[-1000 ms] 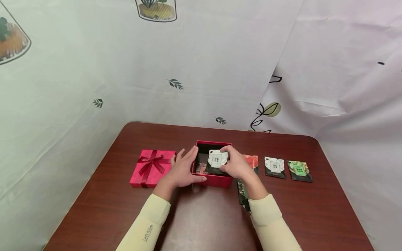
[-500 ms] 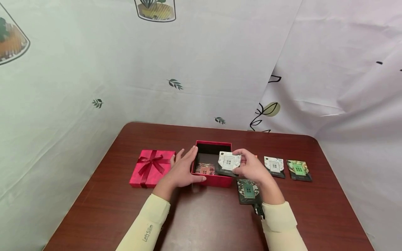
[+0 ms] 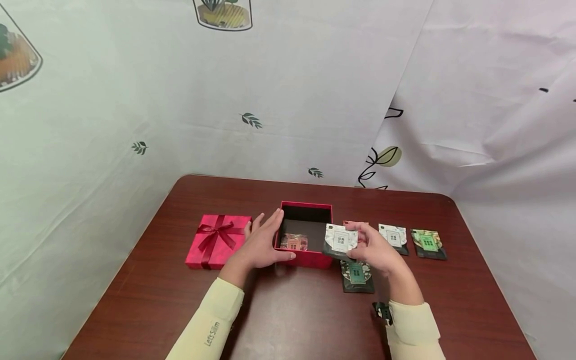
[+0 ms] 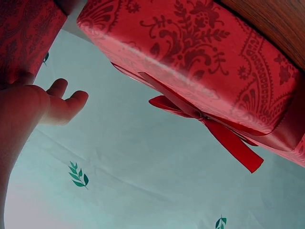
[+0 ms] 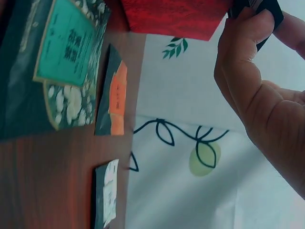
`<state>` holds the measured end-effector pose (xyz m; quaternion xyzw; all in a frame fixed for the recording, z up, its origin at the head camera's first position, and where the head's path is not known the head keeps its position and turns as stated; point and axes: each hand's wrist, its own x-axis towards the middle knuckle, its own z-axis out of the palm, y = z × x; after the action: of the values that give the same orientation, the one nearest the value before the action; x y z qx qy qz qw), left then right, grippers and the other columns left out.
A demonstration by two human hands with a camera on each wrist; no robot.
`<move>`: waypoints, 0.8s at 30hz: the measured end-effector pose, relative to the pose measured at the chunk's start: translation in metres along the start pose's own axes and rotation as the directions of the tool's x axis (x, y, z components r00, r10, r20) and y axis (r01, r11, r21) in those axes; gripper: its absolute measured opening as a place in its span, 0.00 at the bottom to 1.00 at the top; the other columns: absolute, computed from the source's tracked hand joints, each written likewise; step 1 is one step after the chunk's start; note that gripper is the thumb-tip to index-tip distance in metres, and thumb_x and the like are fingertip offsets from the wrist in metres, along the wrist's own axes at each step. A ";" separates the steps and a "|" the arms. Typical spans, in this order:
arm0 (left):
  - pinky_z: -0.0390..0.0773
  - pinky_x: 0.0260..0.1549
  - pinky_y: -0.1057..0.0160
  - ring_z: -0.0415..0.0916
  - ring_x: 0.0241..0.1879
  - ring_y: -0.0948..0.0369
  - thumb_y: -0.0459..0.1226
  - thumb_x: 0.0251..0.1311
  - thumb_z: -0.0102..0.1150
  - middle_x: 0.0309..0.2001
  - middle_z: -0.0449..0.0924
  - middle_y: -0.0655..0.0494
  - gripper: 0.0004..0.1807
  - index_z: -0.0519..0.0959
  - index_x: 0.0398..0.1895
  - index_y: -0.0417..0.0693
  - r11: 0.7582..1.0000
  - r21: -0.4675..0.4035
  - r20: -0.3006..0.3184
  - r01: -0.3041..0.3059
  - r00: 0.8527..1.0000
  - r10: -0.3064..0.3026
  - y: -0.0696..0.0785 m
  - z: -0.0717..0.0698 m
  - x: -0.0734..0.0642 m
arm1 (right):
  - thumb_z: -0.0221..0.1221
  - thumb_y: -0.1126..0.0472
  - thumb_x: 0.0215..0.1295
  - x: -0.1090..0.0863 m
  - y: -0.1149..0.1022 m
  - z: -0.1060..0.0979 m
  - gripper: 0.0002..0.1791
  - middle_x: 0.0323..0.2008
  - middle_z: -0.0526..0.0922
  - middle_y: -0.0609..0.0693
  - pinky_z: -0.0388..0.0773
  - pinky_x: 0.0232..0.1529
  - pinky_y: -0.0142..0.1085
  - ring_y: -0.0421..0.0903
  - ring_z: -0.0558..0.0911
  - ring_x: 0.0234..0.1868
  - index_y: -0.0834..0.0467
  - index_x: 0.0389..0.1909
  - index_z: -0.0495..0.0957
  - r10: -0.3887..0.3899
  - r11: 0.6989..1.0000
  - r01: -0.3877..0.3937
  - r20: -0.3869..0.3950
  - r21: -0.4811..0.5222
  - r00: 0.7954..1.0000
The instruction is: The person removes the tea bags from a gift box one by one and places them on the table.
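Note:
My right hand (image 3: pixel 377 251) pinches a white-and-black sachet (image 3: pixel 340 240) by its right side, raised by the right edge of the red box (image 3: pixel 308 259). In the right wrist view, only a dark corner of the held sachet (image 5: pixel 269 6) shows among the fingers. My left hand (image 3: pixel 260 248) lies along the box's left side, fingers extended at the rim and thumb at the front wall. Inside the box, a reddish-brown sachet (image 3: pixel 294 242) lies at the front left.
A red lid with a ribbon bow (image 3: pixel 219 240) sits left of the box. To the right lie a dark green sachet (image 3: pixel 357 277), an orange-red one (image 3: pixel 358 226) partly hidden by the right hand, another white one (image 3: pixel 394 238) and a bright green one (image 3: pixel 429 244).
My right hand has carried the white-and-black sachet from over the box's interior rightward to its right edge. The reddish-brown sachet inside is uncovered. The left hand stays in place.

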<state>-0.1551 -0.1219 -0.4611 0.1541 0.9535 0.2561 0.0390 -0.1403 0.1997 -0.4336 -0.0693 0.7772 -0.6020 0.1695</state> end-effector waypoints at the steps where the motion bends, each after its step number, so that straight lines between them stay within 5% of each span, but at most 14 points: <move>1: 0.34 0.66 0.33 0.40 0.75 0.42 0.62 0.42 0.74 0.79 0.46 0.61 0.66 0.48 0.81 0.57 1.000 0.001 0.000 0.001 1.000 -0.001 0.000 0.000 0.000 | 0.61 0.79 0.58 -0.002 0.001 -0.002 0.33 0.42 0.77 0.62 0.77 0.28 0.40 0.51 0.76 0.35 0.66 0.64 0.62 0.000 1.000 0.000 0.005 0.017 1.000; 18: 0.33 0.66 0.34 0.38 0.75 0.44 0.63 0.41 0.74 0.79 0.45 0.63 0.66 0.47 0.82 0.57 1.000 -0.017 0.003 0.003 1.000 -0.003 -0.001 -0.001 0.000 | 0.62 0.78 0.57 -0.042 0.038 -0.042 0.33 0.32 0.73 0.59 0.74 0.26 0.38 0.46 0.71 0.24 0.69 0.64 0.62 0.041 0.999 -0.041 -0.014 -0.034 0.999; 24: 0.32 0.66 0.34 0.38 0.75 0.43 0.63 0.42 0.74 0.79 0.44 0.63 0.66 0.47 0.82 0.57 1.000 -0.029 0.011 -0.003 1.000 0.004 -0.001 -0.001 -0.001 | 0.62 0.79 0.57 -0.048 0.046 -0.049 0.34 0.38 0.77 0.61 0.76 0.27 0.38 0.48 0.76 0.28 0.70 0.64 0.61 0.042 0.999 -0.042 -0.002 -0.026 0.999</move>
<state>-0.1549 -0.1233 -0.4605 0.1566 0.9492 0.2690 0.0460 -0.1082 0.2714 -0.4587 -0.0545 0.7866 -0.5880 0.1806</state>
